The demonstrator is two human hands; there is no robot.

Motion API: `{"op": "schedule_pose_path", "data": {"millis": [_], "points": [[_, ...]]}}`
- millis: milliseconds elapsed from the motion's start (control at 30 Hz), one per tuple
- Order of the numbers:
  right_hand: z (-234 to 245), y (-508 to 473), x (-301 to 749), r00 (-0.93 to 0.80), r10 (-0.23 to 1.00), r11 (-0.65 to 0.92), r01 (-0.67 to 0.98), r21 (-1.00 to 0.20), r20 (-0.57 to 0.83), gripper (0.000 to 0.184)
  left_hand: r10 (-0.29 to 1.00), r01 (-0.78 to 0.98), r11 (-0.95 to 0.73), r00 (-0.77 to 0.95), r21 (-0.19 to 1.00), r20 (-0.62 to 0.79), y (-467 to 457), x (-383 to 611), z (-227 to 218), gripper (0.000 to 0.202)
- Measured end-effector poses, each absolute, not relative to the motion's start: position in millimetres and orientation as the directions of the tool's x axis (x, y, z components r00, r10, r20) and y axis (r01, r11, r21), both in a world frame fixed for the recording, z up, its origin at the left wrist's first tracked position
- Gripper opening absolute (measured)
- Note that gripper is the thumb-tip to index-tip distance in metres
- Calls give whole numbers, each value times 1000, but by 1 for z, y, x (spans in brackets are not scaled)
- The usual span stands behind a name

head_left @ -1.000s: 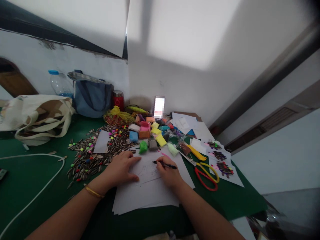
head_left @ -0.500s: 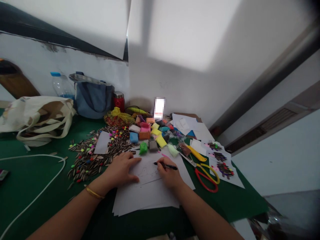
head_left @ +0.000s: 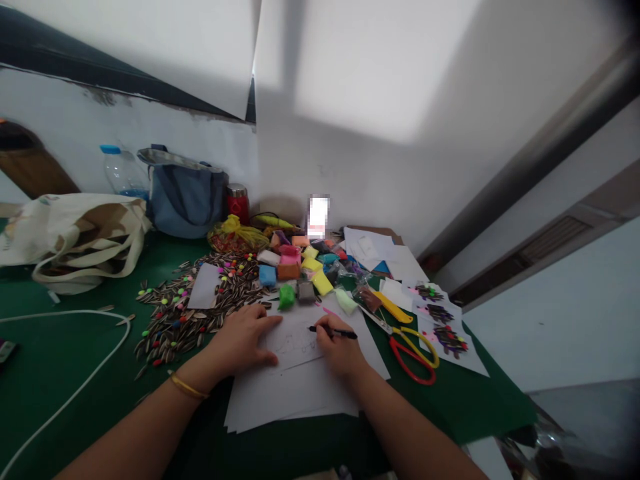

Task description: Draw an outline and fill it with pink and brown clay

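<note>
My right hand (head_left: 340, 347) grips a black pen (head_left: 345, 333), its tip over the white paper (head_left: 295, 393) near faint drawn lines. Flat on the left part of the top sheet rests my left hand (head_left: 245, 339), its thumb and fingers spread and holding nothing. Several sheets lie stacked unevenly under both hands. Just beyond the paper sit a green clay packet (head_left: 287, 297) and a grey one (head_left: 305, 291). To the right of my right hand lie scissors (head_left: 413, 353) with red and yellow handles, beside a yellow utility knife (head_left: 395, 308).
Striped seeds and coloured beads (head_left: 175, 327) are heaped at left. A white cable (head_left: 95, 387) curves across the green table (head_left: 465, 407). At the back stand a blue bag (head_left: 187, 200), a red flask (head_left: 237, 205) and a bottle (head_left: 120, 173). Seed-decorated paper (head_left: 473, 363) lies right.
My right hand and the pen have shifted very slightly to the right. My left hand stays in place on the paper.
</note>
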State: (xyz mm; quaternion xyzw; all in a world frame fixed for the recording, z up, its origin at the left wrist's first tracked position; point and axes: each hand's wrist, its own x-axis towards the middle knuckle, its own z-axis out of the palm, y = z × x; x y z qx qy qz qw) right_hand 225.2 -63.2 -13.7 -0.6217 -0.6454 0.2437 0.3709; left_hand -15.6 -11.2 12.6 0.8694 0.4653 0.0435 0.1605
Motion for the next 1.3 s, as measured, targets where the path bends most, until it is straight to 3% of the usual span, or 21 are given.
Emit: {"op": "schedule_pose_path", "data": {"millis": [1300], "points": [[-17,-65,228,94,974,117,581,-806,209,14,818,791,-539,574,290,-46,-9,-17,6,80]]}}
